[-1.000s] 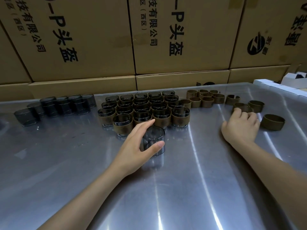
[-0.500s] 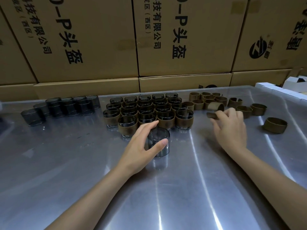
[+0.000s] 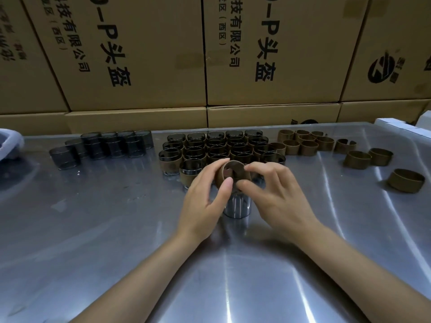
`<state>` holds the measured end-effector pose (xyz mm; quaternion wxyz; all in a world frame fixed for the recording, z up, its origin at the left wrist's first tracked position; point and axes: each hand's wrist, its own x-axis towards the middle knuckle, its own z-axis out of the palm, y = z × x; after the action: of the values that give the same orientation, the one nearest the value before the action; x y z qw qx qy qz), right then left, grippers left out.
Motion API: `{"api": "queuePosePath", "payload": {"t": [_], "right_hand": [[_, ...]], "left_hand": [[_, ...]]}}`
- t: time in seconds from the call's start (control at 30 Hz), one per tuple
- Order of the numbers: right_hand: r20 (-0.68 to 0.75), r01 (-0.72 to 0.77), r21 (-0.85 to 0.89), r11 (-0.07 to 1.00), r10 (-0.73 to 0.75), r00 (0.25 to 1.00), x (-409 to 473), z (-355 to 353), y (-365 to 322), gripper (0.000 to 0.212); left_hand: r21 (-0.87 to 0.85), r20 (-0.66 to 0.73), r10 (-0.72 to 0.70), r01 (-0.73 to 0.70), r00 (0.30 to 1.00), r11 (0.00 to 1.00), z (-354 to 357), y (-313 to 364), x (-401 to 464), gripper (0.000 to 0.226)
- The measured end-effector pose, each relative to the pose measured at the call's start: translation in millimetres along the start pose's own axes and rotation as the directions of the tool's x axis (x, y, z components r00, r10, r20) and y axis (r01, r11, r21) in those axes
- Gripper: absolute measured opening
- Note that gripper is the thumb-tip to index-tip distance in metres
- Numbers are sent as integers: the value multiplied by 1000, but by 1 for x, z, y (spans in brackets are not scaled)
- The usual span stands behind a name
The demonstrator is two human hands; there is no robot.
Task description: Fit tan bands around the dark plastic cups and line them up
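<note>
While both hands pinch the tan band (image 3: 233, 174), left hand (image 3: 205, 201) and right hand (image 3: 277, 197) tilt it just above the upright dark cup (image 3: 238, 207), centre frame.

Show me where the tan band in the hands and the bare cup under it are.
tan band (image 3: 221, 174), head view, outer wall at its left.
bare cup (image 3: 237, 206), head view, front wall.

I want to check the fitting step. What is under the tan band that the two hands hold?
Under the tan band, held by the left hand and right hand, stands a bare dark cup on the metal table. The cup's rim is covered by the band and thumbs, so contact cannot be judged.
</note>
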<state>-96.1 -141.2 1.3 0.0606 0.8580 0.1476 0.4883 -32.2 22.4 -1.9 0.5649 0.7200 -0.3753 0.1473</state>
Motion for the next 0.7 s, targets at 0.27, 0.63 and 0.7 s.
{"api": "queuePosePath", "payload": {"t": [0.27, 0.63, 0.7], "right_hand": [[297, -344, 413, 843, 232, 926, 2, -7, -10, 29], [535, -564, 497, 660, 278, 798, -6, 0, -13, 11], [550, -595, 527, 607, 290, 783, -5, 2, -13, 14]], "left_hand": [[-20, 29, 21, -20, 999, 1000, 5, -2, -1, 41], [38, 261, -132, 127, 956, 991, 6, -13, -1, 48], [41, 281, -178, 173, 943, 984, 5, -13, 0, 41]]}}
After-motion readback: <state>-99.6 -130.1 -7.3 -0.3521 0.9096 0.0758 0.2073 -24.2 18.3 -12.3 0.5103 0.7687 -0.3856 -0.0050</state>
